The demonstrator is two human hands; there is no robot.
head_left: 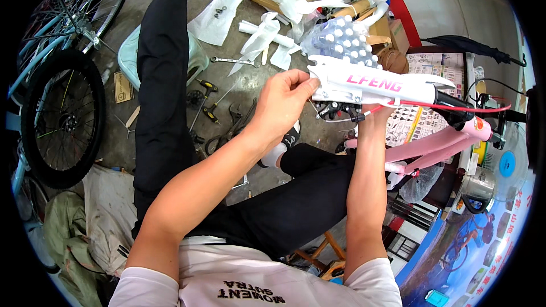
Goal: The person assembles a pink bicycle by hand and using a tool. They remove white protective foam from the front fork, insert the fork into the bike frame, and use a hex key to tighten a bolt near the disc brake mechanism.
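A white bicycle fork (364, 68) with pink lettering lies across the upper right, joined to a pink bicycle frame (424, 143). A black disc brake caliper (330, 110) sits under the fork's left end, with a red cable (432, 104) running off to the right. At that left end, my left hand (281, 98) is closed, thumb and forefinger pinched against the fork beside the caliper. Whatever lies between the fingertips is too small to make out. My right hand (382, 113) reaches up behind the fork, its fingers hidden by it.
Left stands a bicycle with a black-tyred wheel (62, 119). A pale green stool (129, 51) is beside my leg. On the floor lie a wrench (234, 61), yellow-handled hex keys (209, 115) and packing paper (219, 11). A metal jug (478, 185) stands at the right.
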